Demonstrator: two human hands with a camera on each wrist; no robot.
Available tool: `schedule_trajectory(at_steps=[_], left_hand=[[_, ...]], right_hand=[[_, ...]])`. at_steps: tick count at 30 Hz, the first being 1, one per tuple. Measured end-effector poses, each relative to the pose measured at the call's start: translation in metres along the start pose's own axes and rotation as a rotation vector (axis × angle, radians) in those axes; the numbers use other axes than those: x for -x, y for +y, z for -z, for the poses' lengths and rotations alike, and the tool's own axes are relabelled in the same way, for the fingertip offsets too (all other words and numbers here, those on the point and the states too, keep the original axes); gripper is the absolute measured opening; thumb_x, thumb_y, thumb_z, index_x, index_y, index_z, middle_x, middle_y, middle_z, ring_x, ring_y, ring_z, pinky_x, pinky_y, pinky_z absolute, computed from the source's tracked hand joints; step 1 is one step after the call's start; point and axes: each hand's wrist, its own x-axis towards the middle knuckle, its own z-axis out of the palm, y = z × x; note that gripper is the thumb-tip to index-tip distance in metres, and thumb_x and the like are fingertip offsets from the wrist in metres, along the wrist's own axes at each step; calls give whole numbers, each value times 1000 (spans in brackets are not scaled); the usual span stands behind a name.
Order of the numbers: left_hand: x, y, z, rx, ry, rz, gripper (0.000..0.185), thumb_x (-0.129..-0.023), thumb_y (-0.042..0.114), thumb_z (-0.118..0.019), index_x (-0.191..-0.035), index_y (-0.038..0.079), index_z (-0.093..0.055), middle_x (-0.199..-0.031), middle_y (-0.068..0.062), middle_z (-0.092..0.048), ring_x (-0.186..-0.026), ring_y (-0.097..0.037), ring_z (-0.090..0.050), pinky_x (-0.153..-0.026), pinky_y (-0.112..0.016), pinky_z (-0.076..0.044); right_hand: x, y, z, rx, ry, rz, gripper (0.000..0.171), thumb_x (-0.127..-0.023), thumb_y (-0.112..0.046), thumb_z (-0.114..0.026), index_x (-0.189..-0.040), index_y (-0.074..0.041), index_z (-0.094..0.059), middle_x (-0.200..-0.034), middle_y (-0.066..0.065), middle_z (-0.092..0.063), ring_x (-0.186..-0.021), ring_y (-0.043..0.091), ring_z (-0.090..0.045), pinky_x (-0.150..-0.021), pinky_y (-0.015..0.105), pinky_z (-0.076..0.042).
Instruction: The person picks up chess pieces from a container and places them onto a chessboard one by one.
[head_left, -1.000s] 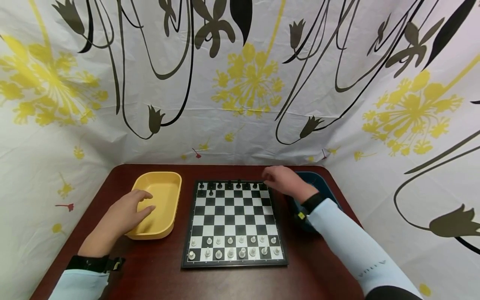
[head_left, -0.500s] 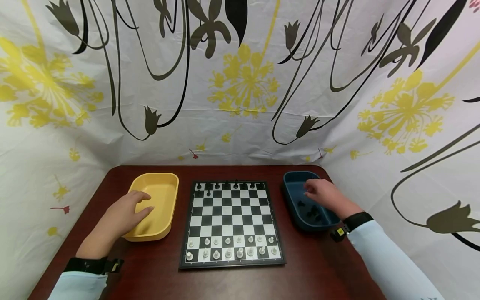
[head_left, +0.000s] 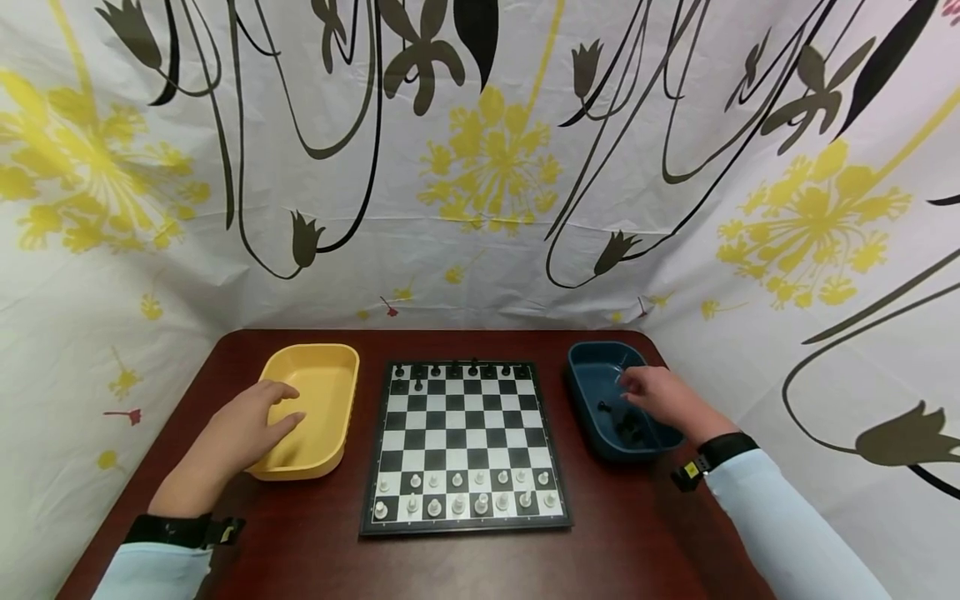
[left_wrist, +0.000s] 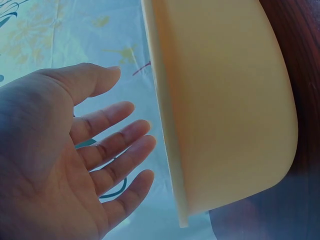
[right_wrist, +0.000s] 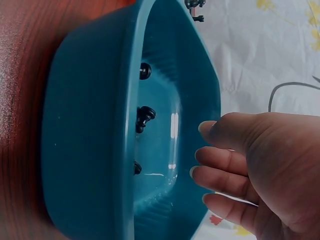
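My right hand (head_left: 663, 400) hovers over the right side of a blue tub (head_left: 592, 371), fingers loosely bent and holding nothing. Several black chess pieces (right_wrist: 146, 116) lie in that tub. On the left, my left hand (head_left: 236, 437) hangs at the near left rim of a yellow tub (head_left: 330, 392), its fingers relaxed and apart from the wall in the left wrist view. Between the tubs lies a chessboard (head_left: 465, 425). Black chess pieces (head_left: 474, 369) line its far row, with two more at the left of the second row. White chess pieces (head_left: 482, 503) fill the two near rows.
Everything stands on a dark red-brown table (head_left: 465, 571). A white sheet (head_left: 405, 283) printed with flowers hangs behind the table and along both sides. No pieces show in the yellow tub.
My right hand has moved from the board's far right corner to above the blue tub, then slightly farther right. A black piece is gone from the board's second row, right end. The left hand stays put.
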Motion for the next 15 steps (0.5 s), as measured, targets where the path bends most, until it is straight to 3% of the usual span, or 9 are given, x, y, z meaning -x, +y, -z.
schedule_trajectory(at_steps=[8, 15], left_hand=[[1, 1, 1, -2, 5, -5, 44, -102, 28, -81, -132, -2, -70, -138, -30, -65, -121, -50, -65, -99, -71, -55], [2, 4, 3, 2, -8, 4, 44, -104, 29, -80, -134, -2, -70, -140, -30, -65, -124, -50, -64, -99, -71, -54]], right_hand=[[-8, -4, -10, 26, -72, -8, 17, -104, -8, -75, -120, -3, -75, -109, 8, -77, -98, 23, -74, -83, 48, -65], [-19, 6, -24, 65, -127, 1, 19, -101, -9, -78, -119, -3, -74, -106, 8, -76, -90, 18, -70, -78, 45, -64]])
